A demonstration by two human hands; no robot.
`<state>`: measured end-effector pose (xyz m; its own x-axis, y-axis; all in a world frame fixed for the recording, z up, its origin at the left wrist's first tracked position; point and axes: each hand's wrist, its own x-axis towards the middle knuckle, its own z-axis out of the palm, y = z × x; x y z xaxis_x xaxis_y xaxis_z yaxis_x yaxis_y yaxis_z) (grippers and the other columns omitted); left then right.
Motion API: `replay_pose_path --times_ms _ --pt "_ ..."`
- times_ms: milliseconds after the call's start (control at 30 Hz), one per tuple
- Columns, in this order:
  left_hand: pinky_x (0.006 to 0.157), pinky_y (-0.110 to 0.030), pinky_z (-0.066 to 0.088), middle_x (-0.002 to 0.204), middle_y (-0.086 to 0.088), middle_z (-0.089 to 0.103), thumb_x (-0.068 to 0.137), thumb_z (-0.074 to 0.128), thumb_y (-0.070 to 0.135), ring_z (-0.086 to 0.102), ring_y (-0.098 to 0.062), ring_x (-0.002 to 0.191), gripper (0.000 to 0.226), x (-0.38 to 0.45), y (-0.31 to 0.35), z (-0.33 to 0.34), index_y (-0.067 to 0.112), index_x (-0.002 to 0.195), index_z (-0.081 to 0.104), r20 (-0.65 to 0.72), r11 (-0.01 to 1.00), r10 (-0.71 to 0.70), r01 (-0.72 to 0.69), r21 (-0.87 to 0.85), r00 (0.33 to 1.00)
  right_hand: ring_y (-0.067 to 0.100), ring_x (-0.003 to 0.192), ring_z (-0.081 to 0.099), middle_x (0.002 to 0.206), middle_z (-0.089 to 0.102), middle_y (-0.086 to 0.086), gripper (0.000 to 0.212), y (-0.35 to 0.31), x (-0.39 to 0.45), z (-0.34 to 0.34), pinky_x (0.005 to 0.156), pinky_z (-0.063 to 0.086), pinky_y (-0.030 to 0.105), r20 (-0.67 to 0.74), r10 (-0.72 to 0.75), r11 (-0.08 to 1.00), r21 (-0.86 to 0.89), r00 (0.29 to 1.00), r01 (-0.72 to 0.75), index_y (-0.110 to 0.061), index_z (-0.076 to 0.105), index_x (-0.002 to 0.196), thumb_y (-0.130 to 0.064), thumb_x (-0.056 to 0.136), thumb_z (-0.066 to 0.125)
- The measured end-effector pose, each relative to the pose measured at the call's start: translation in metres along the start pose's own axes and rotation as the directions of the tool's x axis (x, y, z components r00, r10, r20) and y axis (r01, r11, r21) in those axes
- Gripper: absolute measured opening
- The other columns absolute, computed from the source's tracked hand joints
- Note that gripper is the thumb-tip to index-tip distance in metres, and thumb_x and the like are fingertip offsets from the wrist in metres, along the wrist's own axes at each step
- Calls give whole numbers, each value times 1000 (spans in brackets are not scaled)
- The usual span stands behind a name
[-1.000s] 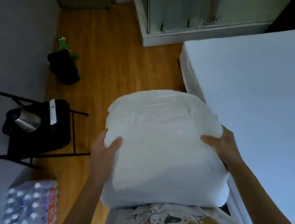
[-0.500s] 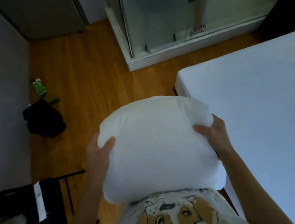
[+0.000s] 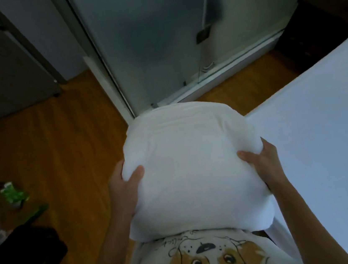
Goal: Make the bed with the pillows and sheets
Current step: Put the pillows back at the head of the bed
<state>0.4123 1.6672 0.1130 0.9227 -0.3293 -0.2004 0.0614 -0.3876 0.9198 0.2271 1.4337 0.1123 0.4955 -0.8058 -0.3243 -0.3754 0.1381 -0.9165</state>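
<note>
A white pillow (image 3: pixel 192 169) is held in front of the person's chest, above the wooden floor (image 3: pixel 62 158) and just beside the left edge of the bed (image 3: pixel 322 135). The left hand (image 3: pixel 124 189) grips the pillow's left side, thumb pressed into the top face and the other fingers hidden behind the edge. The right hand (image 3: pixel 262 164) grips the right side in the same manner, thumb on top and fingers wrapped under the edge out of sight. The pillow's near edge rests against a light shirt printed with a dog's face (image 3: pixel 208 259); its far edge is rounded and shows a folded seam. The bed, covered in a smooth white sheet, fills the right side of the view, and the pillow overlaps its corner in the picture; whether the two touch cannot be told. Beyond the pillow stands a frosted glass enclosure (image 3: pixel 158 46) with a pale frame, its base running along the floor toward a dark piece of furniture (image 3: pixel 318 33) at upper right. A grey door (image 3: pixel 5 65) occupies the upper left. On the floor at left lie a green packet (image 3: pixel 13 194), a green bottle-like object (image 3: pixel 36 214) too blurred to identify, and a black bundle (image 3: pixel 28 255), all well apart from the pillow.
</note>
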Motion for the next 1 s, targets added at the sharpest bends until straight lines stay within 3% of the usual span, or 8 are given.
replay_pose_path --times_ms 100,233,333,533,633,767,900,1000 --pt "72 -25 42 100 9 60 81 70 29 56 -9 88 36 117 40 22 21 114 57 177 996 54 -65 55 983 3 88 57 95 61 -18 46 -26 52 25 66 43 22 -171 46 996 78 984 -33 -28 59 104 -29 58 67" --pt "70 -22 44 98 17 60 68 64 44 56 2 89 50 230 106 64 24 114 57 415 978 93 -162 135 905 6 83 62 89 67 -14 35 -58 95 36 63 45 25 -368 133 980 187 920 -66 -36 62 90 -24 58 69" --pt "66 -18 42 97 21 59 76 68 36 57 9 82 40 286 140 104 26 113 56 542 973 94 -191 126 835 9 83 63 90 69 -11 33 -72 125 38 65 47 29 -481 186 967 245 857 -73 -33 63 89 -12 67 76" --pt "62 -10 42 97 17 59 86 69 12 58 7 81 32 377 178 211 19 115 58 649 962 117 -248 114 752 8 82 62 89 66 -11 37 -82 210 30 63 44 27 -615 267 943 325 742 -70 -33 61 87 0 75 72" --pt "62 -12 43 97 16 59 88 67 11 57 4 82 31 421 206 280 17 116 58 691 951 115 -280 131 713 8 82 63 90 68 -11 35 -90 271 15 62 46 27 -631 313 925 373 710 -76 -34 62 91 -16 65 75" --pt "66 -22 42 98 15 58 89 66 15 55 -2 88 30 472 255 378 20 117 56 718 948 107 -288 135 688 6 79 64 88 69 -11 35 -106 362 -37 62 47 26 -657 348 909 411 669 -68 -32 64 90 -22 56 69" --pt "65 -23 42 96 15 58 89 66 13 56 -4 90 27 504 302 469 22 112 56 755 943 110 -309 126 646 0 73 66 83 73 -13 35 -122 436 -96 61 48 24 -681 334 919 389 651 -64 -28 66 92 -21 58 70" --pt "66 -19 41 96 19 57 89 65 11 53 2 86 30 513 332 532 24 114 55 772 948 111 -299 106 626 4 74 67 84 73 -14 33 -131 475 -138 60 50 21 -706 354 910 412 614 -51 -26 67 94 -17 63 72"
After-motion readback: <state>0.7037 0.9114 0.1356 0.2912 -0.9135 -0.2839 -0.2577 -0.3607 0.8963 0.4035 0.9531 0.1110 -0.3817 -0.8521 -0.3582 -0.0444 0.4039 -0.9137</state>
